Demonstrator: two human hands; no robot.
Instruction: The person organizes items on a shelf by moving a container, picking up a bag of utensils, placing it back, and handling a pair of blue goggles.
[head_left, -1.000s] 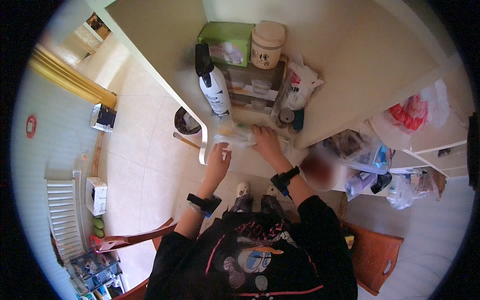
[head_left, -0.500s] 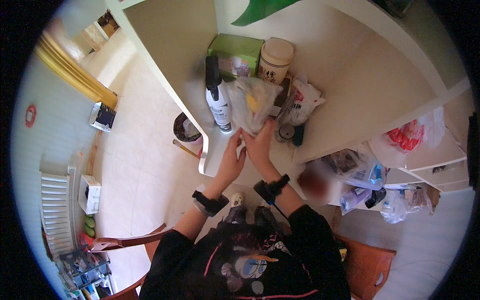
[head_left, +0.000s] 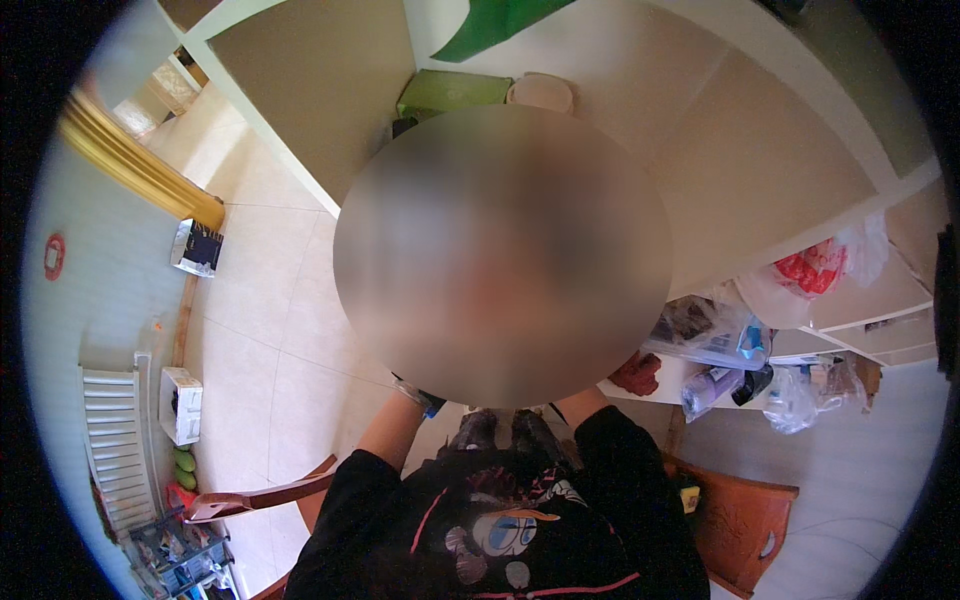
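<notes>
A large blurred patch covers the middle of the view and hides both of my hands and whatever they hold. My left forearm [head_left: 392,428], with a dark wristband, and my right forearm [head_left: 585,405] rise from my black printed shirt into that patch. Above the patch, a green box [head_left: 455,92] and a cream-lidded tub [head_left: 540,92] stand on the white shelf [head_left: 730,170].
Plastic bags, one red and white [head_left: 815,268], and clear ones with bottles [head_left: 715,345] lie on the shelves to the right. A wooden chair [head_left: 745,520] stands at lower right, another [head_left: 250,495] at lower left. A white box [head_left: 180,405] sits on the tiled floor.
My hands went from the shelf edge up toward the camera with a clear plastic bag. The blurred patch now hides them, the bag and the spray bottle.
</notes>
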